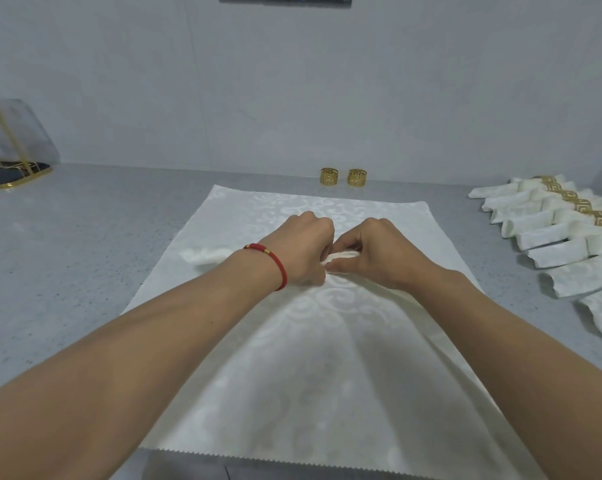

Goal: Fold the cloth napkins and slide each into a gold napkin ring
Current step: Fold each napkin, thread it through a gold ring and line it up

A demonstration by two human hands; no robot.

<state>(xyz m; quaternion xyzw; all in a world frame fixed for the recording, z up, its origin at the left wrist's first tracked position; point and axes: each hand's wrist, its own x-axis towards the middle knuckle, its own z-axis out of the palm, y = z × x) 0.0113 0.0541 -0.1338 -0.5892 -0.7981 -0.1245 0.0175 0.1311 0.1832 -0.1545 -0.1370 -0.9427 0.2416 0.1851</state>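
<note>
Both hands meet at the middle of the scene, each grip clamped on the same rolled napkin (341,258). The left hand (301,249) has its fingers curled over the roll's left part, a red cord bracelet (275,263) with small gold beads round the wrist. The right hand (379,252) pinches the roll's right part between thumb and bent fingers. The roll's left end (206,256) pokes out past the left wrist; its right end is hidden under the right hand.

The roll lies on a spread white damask cloth (327,358) with a scroll pattern and a pinked near edge, laid flat on the grey speckled worktop (84,237).

Beyond the cloth's far edge stand two gold napkin rings (343,177), side by side and just apart. At the right lies a row of finished napkins (552,237), overlapping, with gold rings on them; about nine show, though the frame edge cuts the row. At far left sits a gold-framed stand (13,150).

No writing or label can be read anywhere.
</note>
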